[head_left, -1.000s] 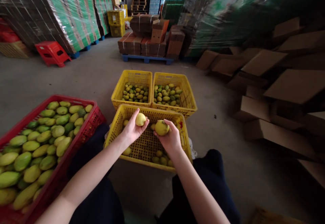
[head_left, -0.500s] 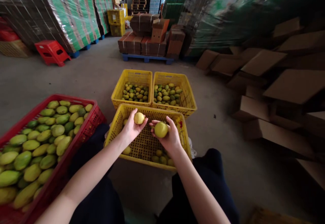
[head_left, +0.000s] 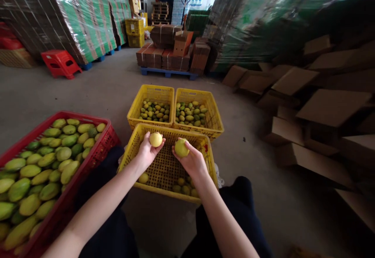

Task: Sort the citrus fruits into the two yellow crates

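Observation:
My left hand (head_left: 148,151) holds a pale yellow lemon (head_left: 156,139), resting on the fingers and thumb. In my right hand (head_left: 193,159) is a greener lemon (head_left: 181,148), gripped between thumb and fingers. Both hands are above the near yellow crate (head_left: 165,164). Inside that crate, several lemons (head_left: 184,187) lie at the near right, partly hidden by my right arm. Another lemon (head_left: 143,178) lies at its near left. Beyond its far rim stand two more yellow crates, a left one (head_left: 131,105) and a right one (head_left: 216,113), each with several yellow and green lemons.
At my left, a red crate (head_left: 109,129) is heaped with green-yellow lemons (head_left: 49,158). Cardboard boxes (head_left: 331,107) lie piled on the right. Ahead, a blue pallet (head_left: 168,73) bears flattened cartons, and a red stool (head_left: 61,63) stands at the far left.
My right hand has turned the greener lemon, its thumb now lying across it. Both hands appear slightly farther left as the camera view shifts a little.

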A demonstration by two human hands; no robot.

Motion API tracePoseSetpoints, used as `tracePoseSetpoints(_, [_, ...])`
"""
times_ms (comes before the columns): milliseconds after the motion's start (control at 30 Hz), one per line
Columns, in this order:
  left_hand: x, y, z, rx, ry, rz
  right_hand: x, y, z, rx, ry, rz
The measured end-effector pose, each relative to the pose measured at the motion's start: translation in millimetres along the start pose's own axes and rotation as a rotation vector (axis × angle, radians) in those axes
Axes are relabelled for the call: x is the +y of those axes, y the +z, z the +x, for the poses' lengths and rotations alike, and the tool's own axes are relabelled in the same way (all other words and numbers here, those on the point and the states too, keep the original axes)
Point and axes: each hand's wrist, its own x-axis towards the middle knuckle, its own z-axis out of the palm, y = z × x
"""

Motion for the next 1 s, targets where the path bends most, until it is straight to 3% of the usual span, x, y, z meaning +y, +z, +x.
tracePoseSetpoints(167, [3, 0, 0, -0.077, -0.099, -0.043, 2, 3, -2, -0.018, 0.163, -0.045])
tracePoseSetpoints(433, [1, 2, 1, -0.079, -0.058, 0.109, 4, 7, -8, 0.061, 0.035, 0.001])
tracePoseSetpoints(567, [6, 2, -3, -0.177, -0.183, 0.14, 4, -1, -4, -0.033, 0.19, 0.06])
tracePoseSetpoints(700, [10, 0, -4, -0.282, -0.265, 0.146, 4, -7, -1, -0.113, 0.17, 0.085])
tracePoseSetpoints(800, [11, 1, -3, -0.317, -0.206, 0.138, -2, -7, 0, -0.087, 0.131, 0.061])
tracePoseSetpoints(900, [12, 4, 0, -0.271, -0.073, 0.156, -15, -4, 0, -0.056, 0.068, 0.013])
tracePoseSetpoints(1000, [12, 4, 1, -0.234, 0.143, 0.272, -28, -2, -3, -0.026, -0.182, -0.144])
